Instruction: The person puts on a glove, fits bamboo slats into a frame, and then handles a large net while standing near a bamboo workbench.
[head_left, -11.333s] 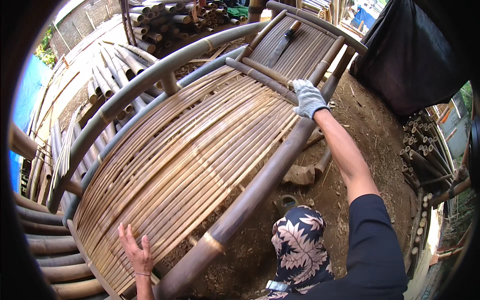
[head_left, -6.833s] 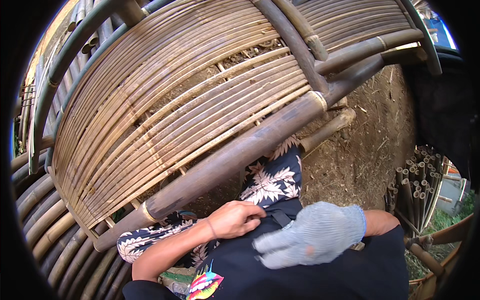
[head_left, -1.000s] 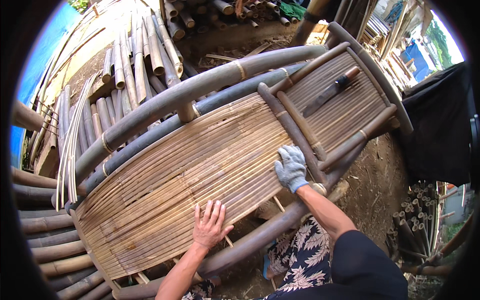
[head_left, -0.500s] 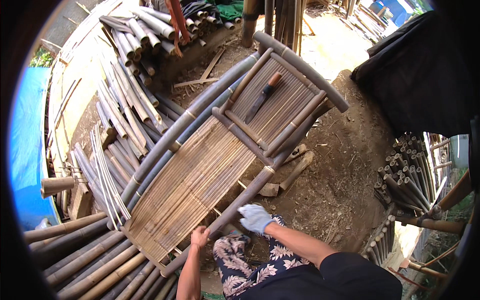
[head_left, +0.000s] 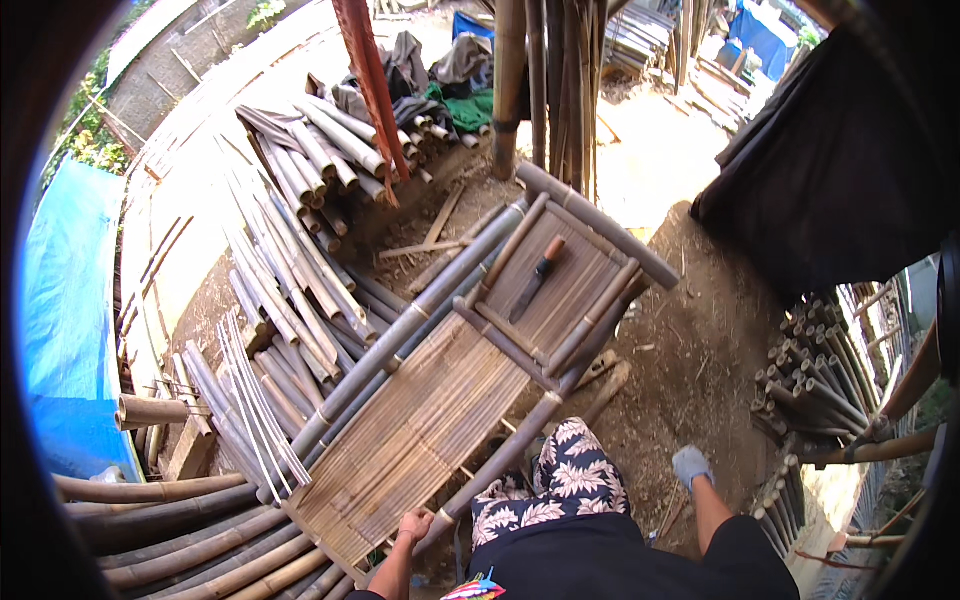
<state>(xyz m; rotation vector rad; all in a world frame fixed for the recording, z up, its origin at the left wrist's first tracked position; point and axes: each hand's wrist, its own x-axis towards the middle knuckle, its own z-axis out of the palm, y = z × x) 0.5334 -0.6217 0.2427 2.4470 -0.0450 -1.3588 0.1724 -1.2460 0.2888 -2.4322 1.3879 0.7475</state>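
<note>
Both hands are seen at the lower edge of the head view. The left hand (head_left: 413, 524), bare, is closed over the near end of the bamboo bench (head_left: 450, 400), on its lower rail; the fingers appear curled round that rail. The right hand (head_left: 691, 466), in a grey glove, hangs beside the body over bare dirt, loosely curled and holding nothing that can be made out.

The bench lies across the ground from lower left to upper right, its slatted seat facing up, with the patterned shorts (head_left: 560, 485) just beside its near rail. A large stack of bamboo poles (head_left: 290, 250) is piled along its far side, and a bundle of short bamboo ends (head_left: 810, 390) stands well apart on the right. A knife (head_left: 535, 280) with a wooden handle rests on the slats of the far section.

For a steady hold, the rail is best gripped fully, with the second hand brought to the same rail. It is judged that any tilting may send the knife sliding off.
</note>
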